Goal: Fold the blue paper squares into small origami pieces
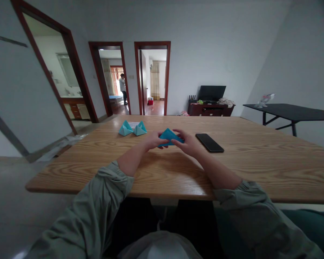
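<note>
A blue folded paper (168,135), triangular with its peak pointing up, is held just above the table between my two hands. My left hand (153,140) grips its left corner, thumb across the front. On the other side my right hand (188,143) pinches the right corner, with the thumb in front and fingers behind. Two light-blue folded paper shapes with pointed tips stand side by side to the left: one paper shape (125,128) and, close beside it, another paper shape (140,128). A whitish sheet (133,125) lies partly hidden behind them.
On the wooden table (259,162), a black phone (209,142) lies right of my right hand. Beyond stand a dark cabinet (210,109) with a screen (212,93) and a black folding table (294,111). A person (122,89) stands in a far doorway.
</note>
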{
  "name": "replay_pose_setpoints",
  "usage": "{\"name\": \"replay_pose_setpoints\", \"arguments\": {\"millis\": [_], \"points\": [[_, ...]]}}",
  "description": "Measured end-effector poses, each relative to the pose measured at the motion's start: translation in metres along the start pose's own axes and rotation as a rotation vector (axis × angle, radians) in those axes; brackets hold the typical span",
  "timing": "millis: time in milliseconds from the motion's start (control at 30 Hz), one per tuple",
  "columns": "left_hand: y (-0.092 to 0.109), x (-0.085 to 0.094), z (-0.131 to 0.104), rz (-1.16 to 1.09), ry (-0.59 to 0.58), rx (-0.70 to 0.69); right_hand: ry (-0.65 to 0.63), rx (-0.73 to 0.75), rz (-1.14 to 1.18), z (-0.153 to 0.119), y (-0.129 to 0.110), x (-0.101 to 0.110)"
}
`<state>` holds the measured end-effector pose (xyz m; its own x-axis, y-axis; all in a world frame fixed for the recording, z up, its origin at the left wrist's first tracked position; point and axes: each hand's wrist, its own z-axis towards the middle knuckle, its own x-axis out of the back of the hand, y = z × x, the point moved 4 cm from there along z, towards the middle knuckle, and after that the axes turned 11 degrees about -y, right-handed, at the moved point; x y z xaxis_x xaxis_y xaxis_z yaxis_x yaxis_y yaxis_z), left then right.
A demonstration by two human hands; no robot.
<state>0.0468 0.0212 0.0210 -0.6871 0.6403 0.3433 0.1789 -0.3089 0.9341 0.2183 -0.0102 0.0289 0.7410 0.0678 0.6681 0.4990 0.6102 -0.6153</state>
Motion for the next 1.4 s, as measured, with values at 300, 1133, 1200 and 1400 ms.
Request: {"name": "replay_pose_setpoints", "arguments": {"millis": [300, 1133, 1200, 1400], "points": [[0.001, -0.002, -0.003, 0.048, -0.035, -0.025, -0.151, -0.058, 0.223, 0.003, 0.008, -0.007], [0.007, -0.008, -0.009, 0.711, 0.050, -0.046, 0.055, -0.093, 0.151, 0.003, 0.008, -0.007], [0.006, -0.008, -0.009, 0.714, 0.050, -0.036, 0.053, -0.091, 0.172, 0.003, 0.008, -0.007], [0.006, -0.008, -0.008, 0.721, 0.057, -0.078, -0.036, -0.115, 0.210, 0.003, 0.007, -0.010]]}}
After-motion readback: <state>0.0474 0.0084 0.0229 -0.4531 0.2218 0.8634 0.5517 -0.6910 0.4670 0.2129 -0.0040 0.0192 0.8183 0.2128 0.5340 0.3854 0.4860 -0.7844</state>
